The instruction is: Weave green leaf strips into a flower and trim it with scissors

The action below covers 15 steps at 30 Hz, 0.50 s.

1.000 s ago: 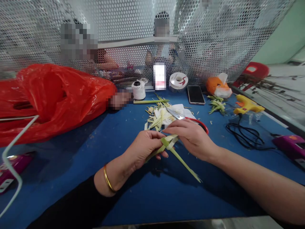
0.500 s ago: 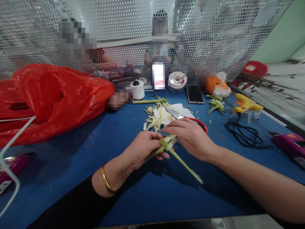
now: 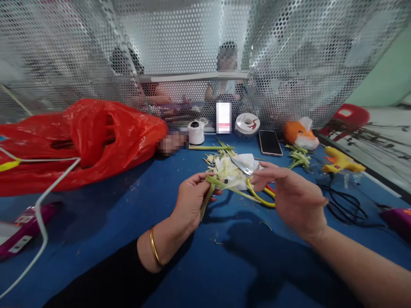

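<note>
My left hand, with a gold bangle at the wrist, pinches a folded pale-green leaf strip between thumb and fingers. One end of the strip hangs below the palm; another runs to the right across the scissors' handle. To the right, my right hand is raised over the table with its fingers loosely stretched and nothing visible in them. Just beyond its fingertips lie scissors with red and yellow handles, partly hidden by that hand. Their blades rest on white tissue and a pile of leaf scraps.
A red plastic bag fills the left side. Along the back are a thread spool, a lit phone, a ribbon roll, a dark phone and a tissue pack. A yellow glue gun with black cord sits right.
My right hand has come off the leaf strip and moved right, its fingers now apart from it. The left hand keeps hold. The view has shifted, uncovering the yellow part of the scissors' handle.
</note>
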Motion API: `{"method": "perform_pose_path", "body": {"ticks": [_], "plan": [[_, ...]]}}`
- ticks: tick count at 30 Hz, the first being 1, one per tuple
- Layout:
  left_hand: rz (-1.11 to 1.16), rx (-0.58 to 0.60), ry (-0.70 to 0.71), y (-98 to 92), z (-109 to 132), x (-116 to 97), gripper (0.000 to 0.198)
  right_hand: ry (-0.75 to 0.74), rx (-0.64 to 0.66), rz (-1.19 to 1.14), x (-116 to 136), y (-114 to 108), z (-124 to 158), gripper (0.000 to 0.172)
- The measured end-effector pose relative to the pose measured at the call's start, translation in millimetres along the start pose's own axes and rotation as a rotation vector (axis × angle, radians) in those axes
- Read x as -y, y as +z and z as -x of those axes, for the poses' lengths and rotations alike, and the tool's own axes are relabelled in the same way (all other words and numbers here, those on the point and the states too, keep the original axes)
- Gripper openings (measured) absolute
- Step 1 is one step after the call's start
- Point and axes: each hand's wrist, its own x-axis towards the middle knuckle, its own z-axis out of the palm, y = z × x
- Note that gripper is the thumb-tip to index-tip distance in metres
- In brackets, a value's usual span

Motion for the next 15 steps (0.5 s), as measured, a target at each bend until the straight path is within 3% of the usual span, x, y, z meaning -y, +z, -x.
{"method": "perform_pose_path", "body": {"ticks": [3,5,7,10,15], "plan": [[-0.025,0.005,0.045,0.3,1,1,0.018,-0.103,-0.001,0.354,3,3,-1,0.019],[-0.055,0.031,0.055,1.7,3,3,0.019,-0.191,0.116,0.601,4,8,-1,0.014],[-0.092,0.064,0.071,3.2,5,6,0.02,-0.189,0.262,0.696,4,13,0,0.016],[-0.135,0.092,0.102,4.8,7,10,0.018,-0.047,0.381,0.642,3,21,3,0.013],[-0.131,0.102,0.069,5.2,8,9,0.016,0.184,0.367,0.366,3,23,2,0.016]]}}
